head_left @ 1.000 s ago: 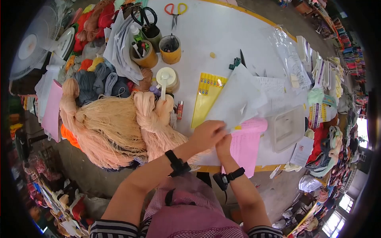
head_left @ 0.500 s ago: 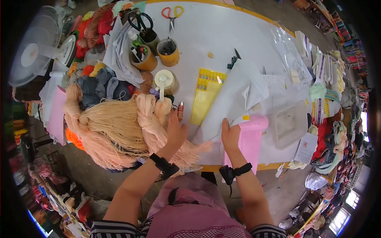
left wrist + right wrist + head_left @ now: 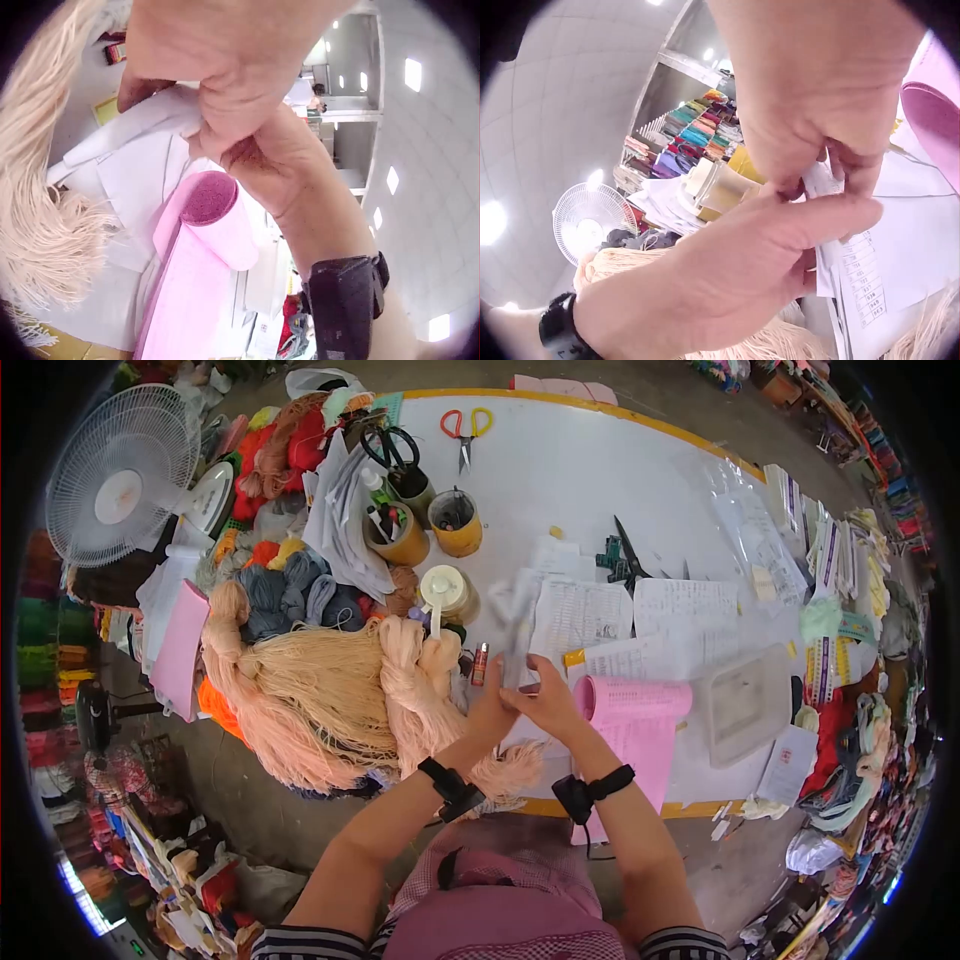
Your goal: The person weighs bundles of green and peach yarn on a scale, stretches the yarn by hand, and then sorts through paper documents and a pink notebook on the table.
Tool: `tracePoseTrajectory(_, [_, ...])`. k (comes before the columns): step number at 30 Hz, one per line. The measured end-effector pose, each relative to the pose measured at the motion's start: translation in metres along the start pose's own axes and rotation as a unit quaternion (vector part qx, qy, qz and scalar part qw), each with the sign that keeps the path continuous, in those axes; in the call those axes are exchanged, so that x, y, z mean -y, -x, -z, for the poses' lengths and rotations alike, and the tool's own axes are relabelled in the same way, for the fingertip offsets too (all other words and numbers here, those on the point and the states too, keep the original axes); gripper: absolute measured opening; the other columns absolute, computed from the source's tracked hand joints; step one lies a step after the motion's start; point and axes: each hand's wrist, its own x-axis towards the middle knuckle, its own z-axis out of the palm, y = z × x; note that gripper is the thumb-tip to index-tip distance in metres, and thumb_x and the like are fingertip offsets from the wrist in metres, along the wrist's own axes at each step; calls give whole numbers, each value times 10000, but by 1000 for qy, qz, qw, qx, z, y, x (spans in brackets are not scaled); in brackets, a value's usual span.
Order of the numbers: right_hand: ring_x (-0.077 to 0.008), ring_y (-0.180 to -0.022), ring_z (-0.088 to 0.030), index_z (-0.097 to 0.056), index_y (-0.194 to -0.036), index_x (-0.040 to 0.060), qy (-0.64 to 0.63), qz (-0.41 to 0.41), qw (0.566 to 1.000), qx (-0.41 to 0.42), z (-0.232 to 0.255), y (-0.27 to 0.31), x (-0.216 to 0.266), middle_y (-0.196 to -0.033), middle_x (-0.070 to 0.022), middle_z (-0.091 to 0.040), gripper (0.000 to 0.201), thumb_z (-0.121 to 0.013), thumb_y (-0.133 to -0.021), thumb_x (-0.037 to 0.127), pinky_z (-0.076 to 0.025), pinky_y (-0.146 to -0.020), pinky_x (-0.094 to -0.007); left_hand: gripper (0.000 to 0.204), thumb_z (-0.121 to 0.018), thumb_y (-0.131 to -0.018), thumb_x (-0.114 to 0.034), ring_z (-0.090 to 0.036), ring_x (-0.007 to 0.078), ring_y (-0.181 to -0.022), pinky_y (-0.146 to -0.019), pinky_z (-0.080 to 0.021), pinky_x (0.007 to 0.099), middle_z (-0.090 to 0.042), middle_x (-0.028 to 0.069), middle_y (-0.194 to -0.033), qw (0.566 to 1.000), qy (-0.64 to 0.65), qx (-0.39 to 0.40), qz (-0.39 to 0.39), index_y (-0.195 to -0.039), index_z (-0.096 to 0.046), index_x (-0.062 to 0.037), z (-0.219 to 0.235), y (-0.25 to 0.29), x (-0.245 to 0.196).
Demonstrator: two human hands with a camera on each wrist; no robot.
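Both hands meet near the table's front edge and hold folded white paper [image 3: 516,628], which blurs with motion in the head view. My left hand [image 3: 490,712] grips it from the left, and my right hand [image 3: 552,703] pinches it from the right. In the left wrist view the paper [image 3: 154,118] looks rolled into a narrow strip. The right wrist view shows a column of printed numbers on a sheet [image 3: 864,289] just below the fingers. Right of the hands lies a pink sheet [image 3: 628,735] with its far end curled over. Pale peach yarn hanks [image 3: 310,680] lie to the left.
Printed sheets [image 3: 580,615] and black-bladed scissors [image 3: 627,552] lie beyond the hands. A clear plastic box [image 3: 748,705] stands at the right. At the left are a pump bottle [image 3: 447,595], bamboo pots [image 3: 456,525] and a fan [image 3: 120,495]. Red-and-yellow-handled scissors [image 3: 466,435] lie at the back.
The large white sheet has left the table and is folded in both hands, uncovering printed sheets. The left hand moved from the yarn to meet the right. The yellow ruler no longer shows in the head view.
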Motion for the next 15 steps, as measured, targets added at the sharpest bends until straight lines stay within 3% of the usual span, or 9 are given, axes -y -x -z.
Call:
tracePoseTrajectory(2, [-392, -954, -565, -487, -1148, -20, -19, -7, 1000, 20, 19, 5, -8, -1029, -225, -585, 486, -699, -734, 123, -475, -805, -434, 643, -621, -828, -180, -612, 410, -937, -795, -481, 467, -616, 246, -1045, 992, -99, -76, 29, -1368, -301, -41, 5, 0, 6])
tracePoseTrajectory(3, [-385, -970, -552, -501, -1144, 1, 123, 112, 986, 5, 36, 2, -12, -1042, -200, -583, 483, -703, -720, 111, -451, -840, -440, 562, -586, -854, -198, -614, 416, -926, -803, -478, 467, -637, 241, -990, 988, -119, -91, 28, -1337, -352, -34, 12, -2, 10])
tracePoseTrajectory(4, [-378, -986, -539, -514, -1140, 22, 260, 230, 938, -4, 52, -3, -15, -1055, -176, -582, 482, -707, -705, 99, -427, -875, -447, 526, -598, -849, -193, -608, 394, -964, -819, -468, 459, -631, 232, -1031, 991, -81, -88, 59, -1307, -397, -31, 16, -6, 23])
tracePoseTrajectory(9, [-302, -1070, -495, -559, -1095, 86, 437, 131, 889, -24, 111, -27, -24, -1044, -97, -601, 519, -754, -625, 188, -383, -899, -440, 495, -596, -843, -126, -553, 394, -1043, -893, -428, 439, -588, 230, -1100, 981, -98, -131, 100, -1277, -405, 16, 20, 8, -22])
tracePoseTrajectory(10, [-302, -1070, -495, -559, -1095, 86, 438, 129, 889, -22, 120, -29, -17, -1044, -97, -601, 519, -754, -625, 188, -383, -899, -440, 522, -617, -818, -99, -507, 393, -1082, -926, -400, 440, -543, 223, -1147, 961, -201, -192, -1, -1280, -402, 12, 17, 15, -46])
tracePoseTrajectory(11, [-291, -1066, -493, -553, -1105, 90, 448, 78, 890, 45, 130, -29, -6, -1048, -85, -590, 565, -777, -606, 230, -370, -905, -462, 552, -638, -792, -71, -462, 392, -1121, -960, -372, 442, -499, 216, -1195, 916, -300, -248, -102, -1284, -399, 7, 11, 18, -58])
tracePoseTrajectory(12, [-280, -1061, -490, -546, -1116, 93, 454, 27, 884, 112, 138, -28, -3, -1051, -73, -580, 613, -801, -588, 272, -357, -910, -484, 552, -638, -792, -71, -462, 392, -1121, -960, -372, 442, -499, 216, -1195, 917, -298, -247, -98, -1284, -399, 7, 4, 15, -56])
tracePoseTrajectory(14, [-279, -1064, -490, -547, -1127, 106, 477, 53, 868, 129, 150, -24, -18, -1052, -68, -576, 681, -827, -539, 306, -342, -928, -505, 590, -690, -741, -50, -408, 387, -1154, -978, -348, 446, -414, 213, -1256, 949, -224, -145, -166, -1271, -438, 8, -10, 1, -50])
tracePoseTrajectory(15, [-277, -1068, -490, -547, -1139, 118, 498, 81, 852, 139, 151, -24, -27, -1052, -63, -572, 750, -854, -491, 339, -328, -946, -527, 616, -695, -740, -56, -472, 362, -1087, -951, -381, 424, -497, 208, -1155, 945, -221, -195, -145, -1286, -423, 26, -23, -8, -53])
